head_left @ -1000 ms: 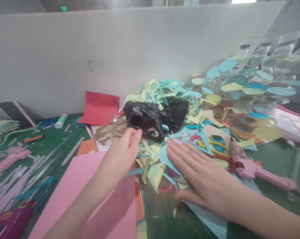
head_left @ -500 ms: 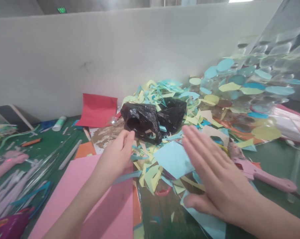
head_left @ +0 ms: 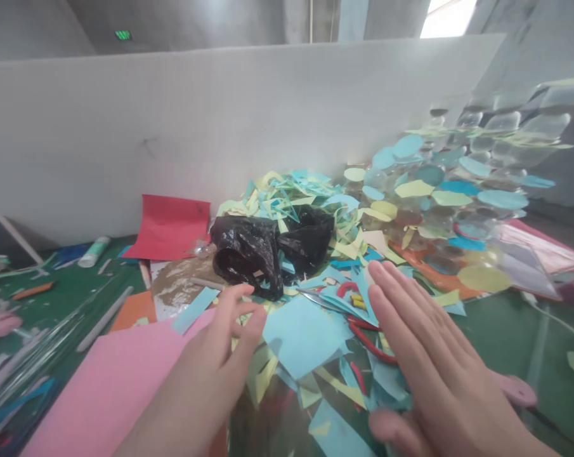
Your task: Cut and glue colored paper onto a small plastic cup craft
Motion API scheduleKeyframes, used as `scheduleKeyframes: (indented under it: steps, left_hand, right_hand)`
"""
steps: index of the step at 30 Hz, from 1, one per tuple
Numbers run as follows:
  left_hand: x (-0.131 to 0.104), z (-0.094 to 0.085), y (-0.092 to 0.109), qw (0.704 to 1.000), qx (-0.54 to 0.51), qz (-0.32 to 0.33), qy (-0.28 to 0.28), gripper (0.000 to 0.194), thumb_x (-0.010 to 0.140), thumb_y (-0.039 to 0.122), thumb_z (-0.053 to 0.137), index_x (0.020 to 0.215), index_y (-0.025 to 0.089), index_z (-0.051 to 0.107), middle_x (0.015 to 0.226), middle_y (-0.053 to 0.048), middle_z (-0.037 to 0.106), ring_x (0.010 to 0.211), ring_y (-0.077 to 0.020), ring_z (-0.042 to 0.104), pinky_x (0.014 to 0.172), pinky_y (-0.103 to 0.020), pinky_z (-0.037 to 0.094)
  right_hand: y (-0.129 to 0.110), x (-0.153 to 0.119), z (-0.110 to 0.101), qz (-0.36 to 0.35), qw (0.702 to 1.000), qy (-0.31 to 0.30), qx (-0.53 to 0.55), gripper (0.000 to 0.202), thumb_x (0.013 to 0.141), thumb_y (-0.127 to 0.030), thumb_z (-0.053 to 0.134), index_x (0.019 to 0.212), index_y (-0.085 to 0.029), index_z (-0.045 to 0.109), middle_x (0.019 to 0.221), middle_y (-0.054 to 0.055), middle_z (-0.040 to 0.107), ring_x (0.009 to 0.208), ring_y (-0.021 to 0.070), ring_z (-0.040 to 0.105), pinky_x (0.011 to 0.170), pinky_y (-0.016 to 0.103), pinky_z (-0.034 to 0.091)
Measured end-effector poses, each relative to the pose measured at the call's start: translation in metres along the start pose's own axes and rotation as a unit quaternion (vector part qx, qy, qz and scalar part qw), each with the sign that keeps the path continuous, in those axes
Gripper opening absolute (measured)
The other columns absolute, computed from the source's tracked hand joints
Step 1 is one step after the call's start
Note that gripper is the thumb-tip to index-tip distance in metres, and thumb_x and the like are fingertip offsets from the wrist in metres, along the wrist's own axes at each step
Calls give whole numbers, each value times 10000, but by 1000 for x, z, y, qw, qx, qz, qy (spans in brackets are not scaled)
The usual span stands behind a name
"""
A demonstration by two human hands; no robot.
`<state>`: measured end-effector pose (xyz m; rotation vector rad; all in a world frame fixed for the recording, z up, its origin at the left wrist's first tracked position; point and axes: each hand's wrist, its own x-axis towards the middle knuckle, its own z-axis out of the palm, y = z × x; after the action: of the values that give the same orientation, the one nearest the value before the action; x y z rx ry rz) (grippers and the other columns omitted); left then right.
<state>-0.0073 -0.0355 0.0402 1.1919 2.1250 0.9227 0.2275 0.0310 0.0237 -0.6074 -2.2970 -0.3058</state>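
My left hand (head_left: 215, 365) is half curled, thumb a little apart from the bent fingers, and I see nothing gripped in the gap. It hovers over the right edge of the pink sheet (head_left: 110, 374). A light-blue strip (head_left: 195, 310) lies just left of those fingers (I cannot tell whether they touch it).

My right hand (head_left: 434, 368) is spread flat, fingers together and thumb well out, with nothing visible in its hold. Between my two hands lies a light-blue paper piece (head_left: 308, 336), resting on yellow and blue offcuts. The scissors (head_left: 322, 301) sit just left of my right fingers, blades pointing away toward my left, red handles partly hidden by scraps. A pink handle (head_left: 515, 388) shows just right of that hand.

Beyond my left fingertips is a crumpled black plastic bag (head_left: 248, 251), with a heap of paper cuttings (head_left: 291, 190) behind it. Past my right fingertips, coloured discs (head_left: 451, 198) sit among clear, rounded containers.
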Motion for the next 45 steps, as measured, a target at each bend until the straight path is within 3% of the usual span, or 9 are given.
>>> scheduleKeyframes:
  steps: [7, 11, 16, 20, 25, 32, 36, 40, 45]
  left_hand:
    - [5, 17, 17, 985, -111, -105, -82, 653, 813, 664, 489, 1302, 251, 357, 1305, -167, 573, 760, -214, 681, 419, -253, 464]
    - [6, 20, 17, 976, -87, -147, -132, 662, 784, 643, 548, 1290, 255, 373, 1013, -63, 636, 454, -147, 627, 545, -319, 520]
    - [8, 24, 13, 967, -105, -157, -171, 639, 771, 570, 616, 1286, 255, 404, 732, 30, 595, 532, -186, 669, 607, -309, 528]
    - [6, 26, 15, 966, -133, -152, -160, 614, 739, 523, 660, 1252, 253, 456, 757, -1, 638, 609, -188, 655, 548, -282, 519]
    - [8, 20, 16, 980, -121, -130, -88, 571, 710, 528, 685, 1184, 251, 530, 783, -17, 669, 635, -185, 643, 537, -267, 515]
    - [14, 8, 14, 988, -93, -119, -23, 573, 686, 533, 712, 1165, 263, 551, 842, -34, 675, 685, -214, 661, 602, -327, 569]
    - [13, 6, 16, 987, -94, -132, 1, 563, 675, 530, 728, 1146, 274, 558, 826, -14, 675, 654, -194, 651, 586, -307, 570]
    - [12, 4, 18, 990, -96, -102, 1, 569, 654, 557, 737, 1115, 264, 576, 863, -19, 686, 655, -189, 652, 569, -284, 561]
    - [12, 2, 14, 993, -77, -90, -25, 599, 640, 585, 741, 1120, 270, 566, 812, -15, 679, 674, -208, 659, 569, -283, 555]
  right_hand:
    - [23, -15, 17, 46, 999, 16, 23, 533, 989, -372, 368, 1464, -131, 347, 1414, 164, 526, 1331, 307, 466, 1039, 483, 430]
    - [25, -18, 19, 62, 997, 21, 42, 426, 971, -312, 400, 1355, -137, 455, 1310, 154, 603, 1243, 301, 538, 989, 462, 451]
    - [32, -21, 18, 84, 995, 21, 51, 347, 968, -279, 416, 1275, -142, 499, 1205, 133, 660, 1155, 276, 579, 934, 425, 465]
    - [37, -22, 17, 108, 993, 18, 54, 310, 963, -261, 452, 1239, -138, 522, 1149, 121, 679, 1119, 265, 586, 930, 405, 456]
    - [43, -21, 19, 119, 993, -2, 23, 239, 990, -299, 424, 1096, -163, 589, 991, 95, 700, 966, 256, 618, 820, 390, 464]
    - [48, -37, 35, 50, 983, -167, -56, 320, 983, -202, 388, 762, -200, 621, 748, 73, 615, 757, 237, 558, 746, 400, 430]
    - [48, -43, 40, 42, 970, -224, -83, 276, 972, -318, 466, 774, -202, 620, 743, 68, 601, 784, 254, 545, 752, 411, 406]
    - [47, -41, 44, 59, 969, -217, -104, 210, 933, -375, 549, 860, -194, 627, 742, 48, 616, 749, 246, 542, 722, 388, 365]
    - [49, -38, 55, 79, 967, -216, -113, 57, 867, -256, 656, 852, -203, 644, 733, 20, 663, 720, 233, 544, 683, 353, 305]
